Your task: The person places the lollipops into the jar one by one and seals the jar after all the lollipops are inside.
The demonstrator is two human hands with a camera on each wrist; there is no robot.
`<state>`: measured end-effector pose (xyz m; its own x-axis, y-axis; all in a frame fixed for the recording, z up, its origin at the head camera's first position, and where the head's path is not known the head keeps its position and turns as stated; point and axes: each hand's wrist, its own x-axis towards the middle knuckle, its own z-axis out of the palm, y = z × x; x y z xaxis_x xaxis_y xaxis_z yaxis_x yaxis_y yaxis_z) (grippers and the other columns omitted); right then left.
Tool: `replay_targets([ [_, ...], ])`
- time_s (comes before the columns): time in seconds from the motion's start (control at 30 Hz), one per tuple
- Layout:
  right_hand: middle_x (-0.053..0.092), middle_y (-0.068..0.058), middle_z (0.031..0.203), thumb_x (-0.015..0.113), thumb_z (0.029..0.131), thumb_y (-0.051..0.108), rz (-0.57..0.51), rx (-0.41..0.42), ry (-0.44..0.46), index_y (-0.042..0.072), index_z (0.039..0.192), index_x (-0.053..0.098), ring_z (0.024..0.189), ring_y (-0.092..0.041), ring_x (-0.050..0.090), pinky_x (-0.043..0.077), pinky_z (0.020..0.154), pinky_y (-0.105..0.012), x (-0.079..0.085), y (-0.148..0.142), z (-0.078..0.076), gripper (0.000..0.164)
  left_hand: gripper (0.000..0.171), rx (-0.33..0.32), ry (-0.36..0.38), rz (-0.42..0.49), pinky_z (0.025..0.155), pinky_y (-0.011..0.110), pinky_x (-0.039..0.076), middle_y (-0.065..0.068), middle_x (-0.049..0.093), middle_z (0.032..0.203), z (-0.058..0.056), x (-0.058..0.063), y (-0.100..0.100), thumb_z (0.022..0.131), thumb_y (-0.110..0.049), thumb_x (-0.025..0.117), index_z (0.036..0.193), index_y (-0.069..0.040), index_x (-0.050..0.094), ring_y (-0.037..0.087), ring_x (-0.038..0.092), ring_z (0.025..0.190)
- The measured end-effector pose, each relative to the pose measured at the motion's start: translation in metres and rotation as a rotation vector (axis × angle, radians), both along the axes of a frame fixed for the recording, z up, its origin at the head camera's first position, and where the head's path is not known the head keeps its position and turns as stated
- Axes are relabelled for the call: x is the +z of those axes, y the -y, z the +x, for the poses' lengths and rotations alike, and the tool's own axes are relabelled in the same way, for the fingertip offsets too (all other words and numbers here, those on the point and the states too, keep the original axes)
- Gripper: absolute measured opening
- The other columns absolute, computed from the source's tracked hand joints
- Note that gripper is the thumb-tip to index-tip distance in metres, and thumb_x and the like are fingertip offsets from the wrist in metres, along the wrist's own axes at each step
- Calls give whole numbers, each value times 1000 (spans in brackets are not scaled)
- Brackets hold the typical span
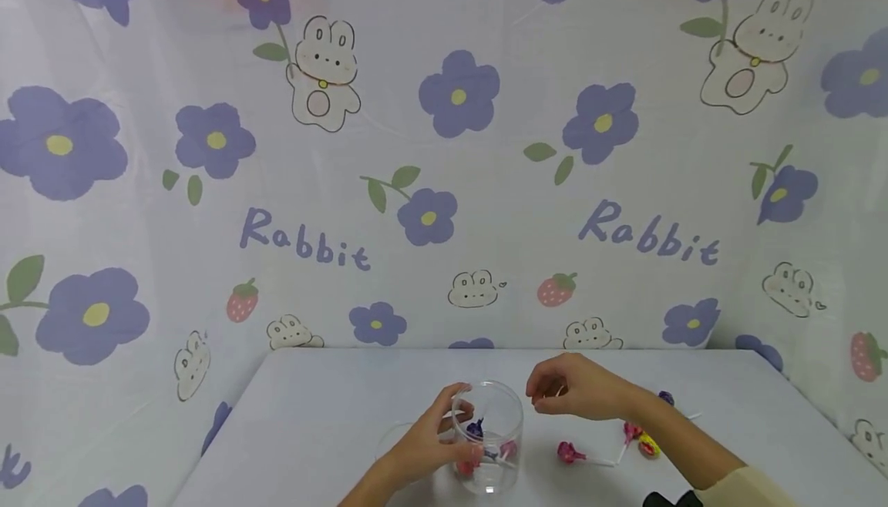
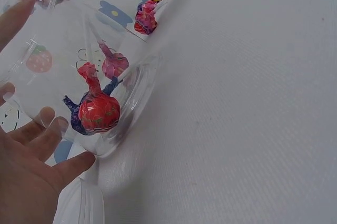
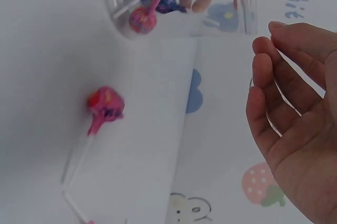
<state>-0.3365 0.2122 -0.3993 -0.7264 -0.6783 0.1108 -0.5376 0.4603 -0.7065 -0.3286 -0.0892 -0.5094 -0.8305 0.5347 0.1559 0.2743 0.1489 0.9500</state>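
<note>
My left hand (image 1: 433, 438) grips a clear plastic jar (image 1: 494, 476) round its side, fingers behind and thumb in front. Several wrapped lollipops lie low inside the jar, among them a red one (image 2: 100, 111), a pink one (image 3: 142, 20) and a dark purple one (image 1: 475, 429). To the right of the jar's rim, my right hand (image 1: 579, 387) hovers above the table, fingers loosely bent, holding nothing. Below it on the table lies a pink lollipop (image 1: 569, 453) with a white stick.
Further right, partly behind the right forearm, lie another pink lollipop (image 1: 631, 431), a yellow one (image 1: 649, 446) and a purple one (image 1: 666, 397). A clear round lid (image 2: 79, 205) rests left of the jar. A patterned curtain (image 1: 486, 183) borders the white table (image 1: 312, 414).
</note>
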Motion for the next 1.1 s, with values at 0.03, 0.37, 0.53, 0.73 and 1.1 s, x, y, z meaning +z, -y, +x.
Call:
replay_targets([
  [0.03,71,4,89,73,95,11,5,-4,6,12,99,73,83,-16,68,59,78,-30,-1,-4,0,5,94,0,-2,0,105,62,45,18,50,141,0,0,0,86,-41,85,158,-18,30,37,49,138],
  [0.37,70,2,90,72,96,11,2,-51,64,12,101,71,84,-17,67,58,78,-28,-24,-39,1,5,88,14,-5,-27,106,61,44,16,51,141,-2,5,-2,89,-37,84,158,-25,31,35,49,138],
  [0.53,68,4,87,75,93,9,18,-64,66,8,100,71,82,-13,65,57,76,-28,-49,-55,4,8,89,7,-2,-12,105,62,45,16,51,142,0,4,-1,87,-36,85,158,-24,31,34,49,139],
  [0.73,65,4,84,80,87,8,107,-130,73,9,96,72,76,-10,59,52,67,-25,-84,-76,7,13,89,10,-4,-18,105,61,45,16,51,142,0,1,-2,88,-35,85,158,-23,32,35,50,138],
  [1.1,65,7,80,80,88,6,101,-178,73,13,91,78,72,-8,53,47,63,-25,-107,-83,5,8,88,28,10,-42,106,64,43,17,51,142,-1,0,-1,89,-36,83,158,-22,31,38,48,139],
])
